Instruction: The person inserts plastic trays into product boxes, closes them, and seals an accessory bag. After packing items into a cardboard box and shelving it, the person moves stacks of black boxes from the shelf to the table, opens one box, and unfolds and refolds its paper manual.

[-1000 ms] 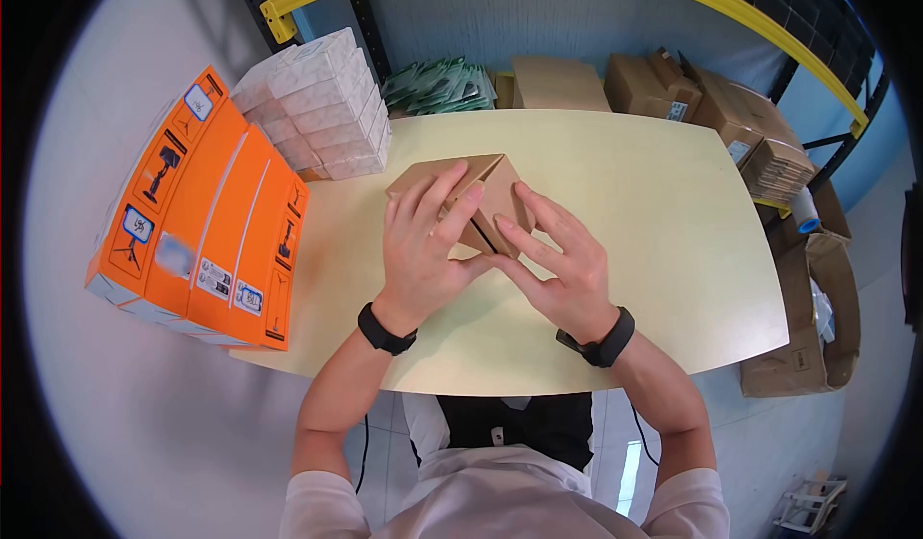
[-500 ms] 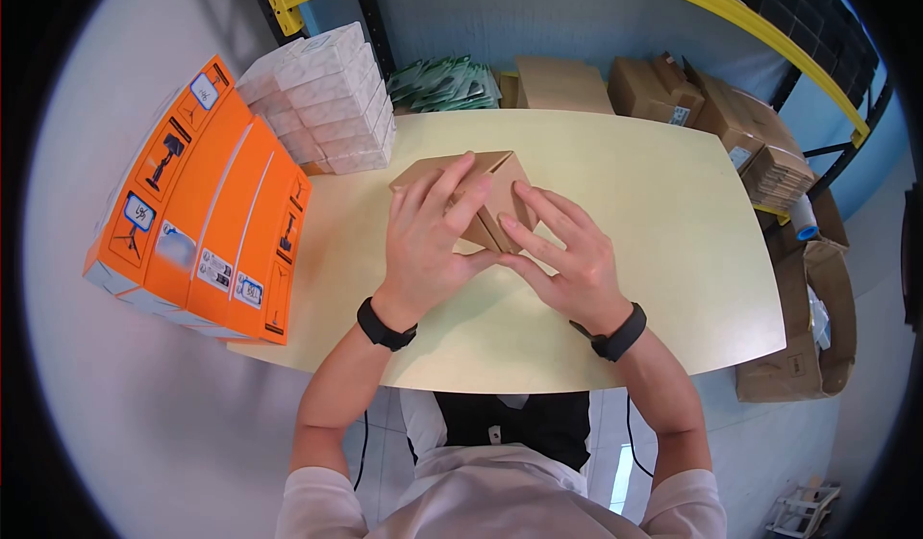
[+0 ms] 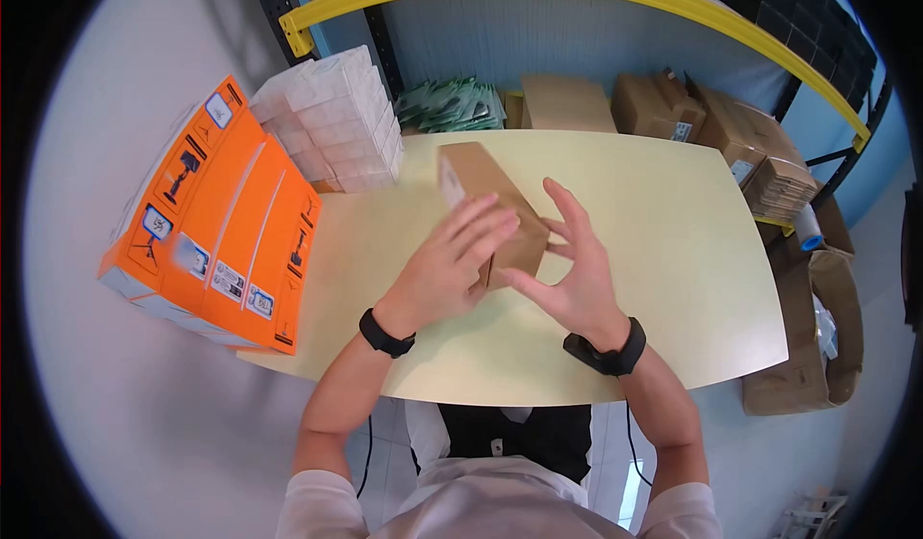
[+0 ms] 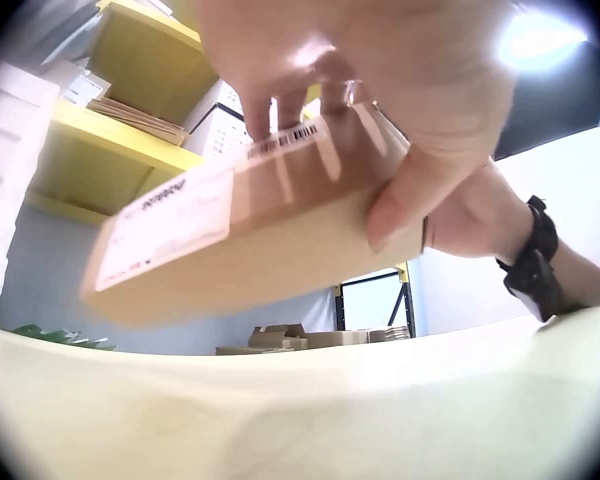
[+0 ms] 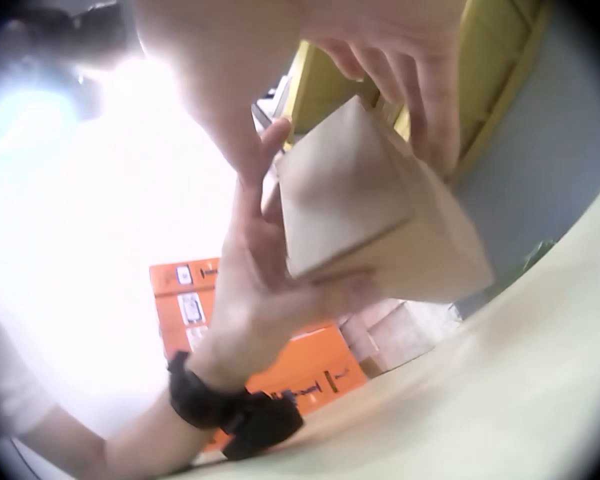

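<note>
Head view: left hand [image 3: 444, 262] grips the cardboard box [image 3: 500, 183], tilted above the desk [image 3: 673, 279]; right hand [image 3: 582, 287] spread wide at its near end, contact unclear. Left should bear weight until right seats squarely.

Hands: two are seen, left hand [image 3: 447, 260] and right hand [image 3: 577, 294].
Held carton [image 3: 492, 178]: one is seen.
Wristbands [image 3: 386, 335]: two are worn.
Orange box [image 3: 231, 226]: one is shown.
Desk [image 3: 692, 279]: one is shown.
Green packets [image 3: 452, 104]: many are piled, uncountable.
</note>
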The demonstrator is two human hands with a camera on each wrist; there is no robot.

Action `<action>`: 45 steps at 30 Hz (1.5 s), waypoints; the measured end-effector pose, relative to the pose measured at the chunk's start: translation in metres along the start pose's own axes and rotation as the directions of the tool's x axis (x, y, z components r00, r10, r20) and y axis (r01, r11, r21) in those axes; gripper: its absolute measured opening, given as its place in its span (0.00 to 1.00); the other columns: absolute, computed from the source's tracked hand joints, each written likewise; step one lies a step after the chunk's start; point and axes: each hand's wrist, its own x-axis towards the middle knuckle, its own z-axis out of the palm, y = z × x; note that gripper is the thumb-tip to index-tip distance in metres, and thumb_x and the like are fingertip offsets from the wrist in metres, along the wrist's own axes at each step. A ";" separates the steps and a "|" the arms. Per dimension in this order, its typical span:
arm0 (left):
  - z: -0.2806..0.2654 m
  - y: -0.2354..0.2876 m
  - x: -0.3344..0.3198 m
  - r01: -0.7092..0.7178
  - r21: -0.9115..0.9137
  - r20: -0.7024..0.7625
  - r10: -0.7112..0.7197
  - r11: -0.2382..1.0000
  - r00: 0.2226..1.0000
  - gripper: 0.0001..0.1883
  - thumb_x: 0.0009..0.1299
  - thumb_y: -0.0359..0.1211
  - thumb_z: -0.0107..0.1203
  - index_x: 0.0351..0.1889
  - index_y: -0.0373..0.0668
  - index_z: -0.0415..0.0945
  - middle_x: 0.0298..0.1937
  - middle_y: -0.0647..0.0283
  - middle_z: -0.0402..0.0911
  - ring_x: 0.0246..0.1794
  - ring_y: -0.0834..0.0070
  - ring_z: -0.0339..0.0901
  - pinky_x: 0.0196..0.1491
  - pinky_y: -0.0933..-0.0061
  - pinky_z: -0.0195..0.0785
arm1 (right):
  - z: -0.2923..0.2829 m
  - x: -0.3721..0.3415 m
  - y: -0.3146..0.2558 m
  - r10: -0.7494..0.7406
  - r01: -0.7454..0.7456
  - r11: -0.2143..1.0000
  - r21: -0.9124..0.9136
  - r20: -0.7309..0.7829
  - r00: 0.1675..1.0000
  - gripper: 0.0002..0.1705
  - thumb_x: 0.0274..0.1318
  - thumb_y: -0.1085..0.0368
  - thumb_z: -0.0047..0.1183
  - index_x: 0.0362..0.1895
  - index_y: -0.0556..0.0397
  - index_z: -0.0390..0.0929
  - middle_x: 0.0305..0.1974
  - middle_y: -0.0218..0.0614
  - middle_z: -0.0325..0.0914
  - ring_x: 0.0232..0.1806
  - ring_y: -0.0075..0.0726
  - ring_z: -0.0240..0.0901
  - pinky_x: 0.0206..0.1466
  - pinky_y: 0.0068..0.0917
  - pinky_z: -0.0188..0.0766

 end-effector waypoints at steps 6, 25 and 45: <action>0.009 0.004 0.003 -0.119 0.151 0.268 0.075 0.981 0.960 0.35 0.47 0.19 0.63 0.57 0.51 0.74 0.69 0.58 0.66 0.73 0.51 0.57 0.70 0.54 0.59 | -0.007 0.000 0.044 0.211 -0.278 0.921 0.271 0.254 0.944 0.59 0.45 0.59 0.70 0.74 0.60 0.45 0.66 0.48 0.62 0.67 0.43 0.64 0.68 0.39 0.60; 0.048 0.049 0.034 0.365 -0.026 -0.013 -0.365 0.931 0.931 0.37 0.54 0.40 0.70 0.64 0.48 0.70 0.67 0.46 0.60 0.60 0.48 0.69 0.60 0.59 0.67 | -0.020 0.027 0.076 0.592 -0.259 0.553 0.791 -0.154 0.791 0.35 0.57 0.51 0.62 0.56 0.68 0.66 0.50 0.42 0.74 0.49 0.30 0.74 0.51 0.28 0.71; 0.065 -0.258 0.148 0.656 0.606 -0.282 -0.649 0.450 0.706 0.26 0.57 0.33 0.59 0.56 0.38 0.73 0.54 0.34 0.64 0.52 0.37 0.69 0.54 0.51 0.70 | -0.154 -0.022 0.077 0.475 -0.445 0.874 0.196 -0.152 0.867 0.30 0.62 0.56 0.57 0.62 0.61 0.68 0.58 0.47 0.73 0.57 0.40 0.73 0.58 0.31 0.69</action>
